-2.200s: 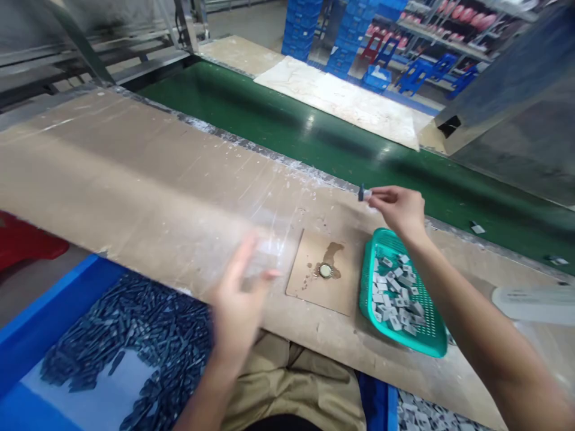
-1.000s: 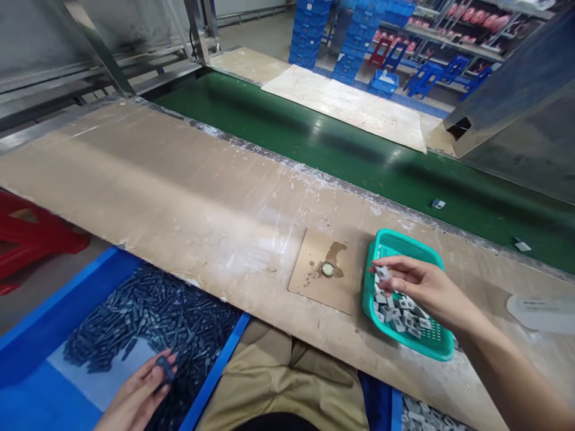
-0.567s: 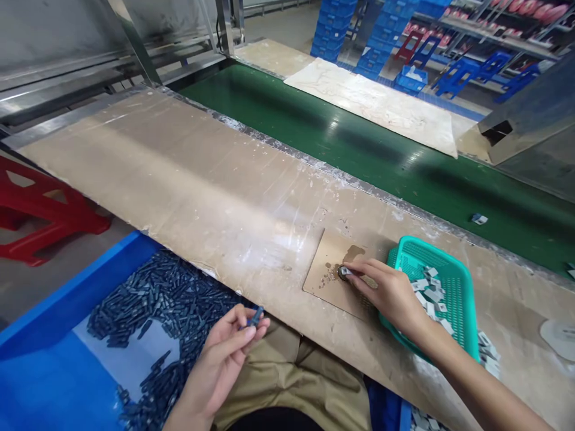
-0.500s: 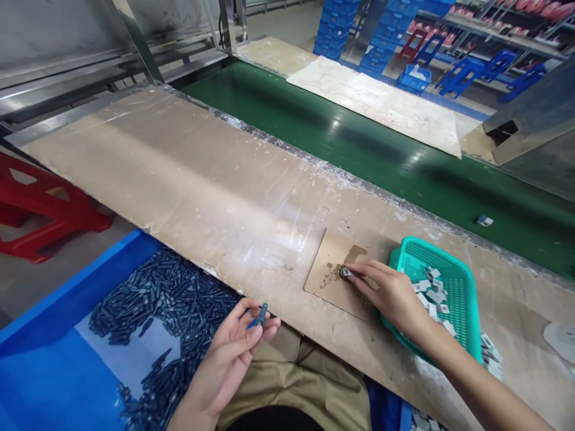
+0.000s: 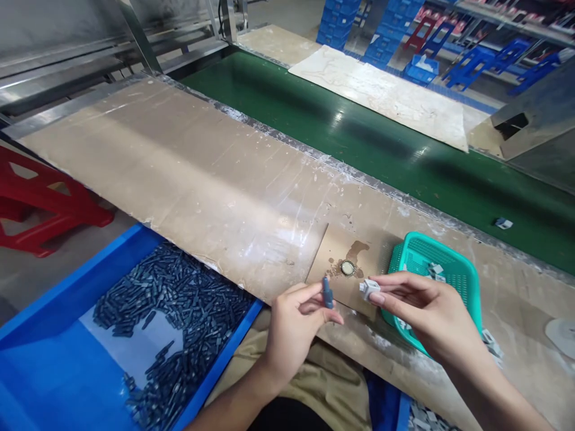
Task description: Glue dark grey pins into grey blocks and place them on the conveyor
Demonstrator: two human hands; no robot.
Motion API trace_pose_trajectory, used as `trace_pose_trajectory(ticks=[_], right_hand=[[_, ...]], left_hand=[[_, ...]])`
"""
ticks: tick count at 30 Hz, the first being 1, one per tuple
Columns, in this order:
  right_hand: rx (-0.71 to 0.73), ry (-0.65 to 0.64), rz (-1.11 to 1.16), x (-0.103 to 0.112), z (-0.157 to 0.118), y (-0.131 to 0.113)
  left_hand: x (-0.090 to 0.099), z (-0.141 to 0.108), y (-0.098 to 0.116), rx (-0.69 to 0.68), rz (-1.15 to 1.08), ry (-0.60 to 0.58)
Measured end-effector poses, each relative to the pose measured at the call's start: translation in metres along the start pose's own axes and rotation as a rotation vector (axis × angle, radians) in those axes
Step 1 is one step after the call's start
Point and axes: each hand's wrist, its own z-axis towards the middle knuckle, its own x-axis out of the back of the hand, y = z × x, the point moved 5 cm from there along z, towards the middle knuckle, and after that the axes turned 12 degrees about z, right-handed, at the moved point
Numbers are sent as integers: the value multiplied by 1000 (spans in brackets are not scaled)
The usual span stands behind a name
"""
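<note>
Between the thumb and fingers of my left hand (image 5: 296,326) stands a small dark blue-grey plastic piece (image 5: 327,293), held upright. My right hand (image 5: 426,305) pinches a small light grey block-like plastic part (image 5: 370,289) with a narrow stub facing left. A gap separates the two pieces. Just beyond them, a small round cap (image 5: 347,267) with a pale centre lies on a stained cardboard square (image 5: 335,242). Beside my right hand, a green plastic basket (image 5: 471,287) holds several more light grey parts (image 5: 435,270), partly hidden by the hand.
A blue bin (image 5: 58,299) at the left holds a heap of dark pieces (image 5: 175,299). A green conveyor belt (image 5: 314,114) runs behind the board-topped table (image 5: 179,167), carrying one small part (image 5: 504,223). A red stool (image 5: 45,191) stands left; loose grey parts lie right of the basket.
My right hand has lifted the grey part off the round cap and drawn it back toward me. My left hand has moved right with the dark piece, close to the grey part.
</note>
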Motion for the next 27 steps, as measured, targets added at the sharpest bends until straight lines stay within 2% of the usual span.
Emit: trace_pose_trajectory(ticks=[5, 9, 15, 17, 19, 21, 23, 25, 27], right_hand=[[-23, -7, 11, -6, -11, -5], [-36, -23, -22, -8, -11, -7], [1, -23, -47, -17, -9, -9], [-4, -33, -53, -17, -4, -10], [-21, -61, -104, -10, 9, -9], [11, 30, -198, 15, 37, -10], [110, 335, -271, 62, 73, -15], [127, 570, -254, 112, 112, -13], [114, 737, -263, 157, 146, -10]], left_hand=[[-25, 1, 10, -142, 35, -60], [-26, -2, 14, -237, 141, -32], [-26, -5, 24, -468, 636, 78], [-29, 1, 25, -495, 699, 85], [-30, 8, 27, -503, 685, 38], [-22, 13, 34, -488, 670, 1], [2, 14, 45, -447, 704, 91], [44, 10, 57, -388, 754, 318], [98, 2, 61, -329, 775, 583]])
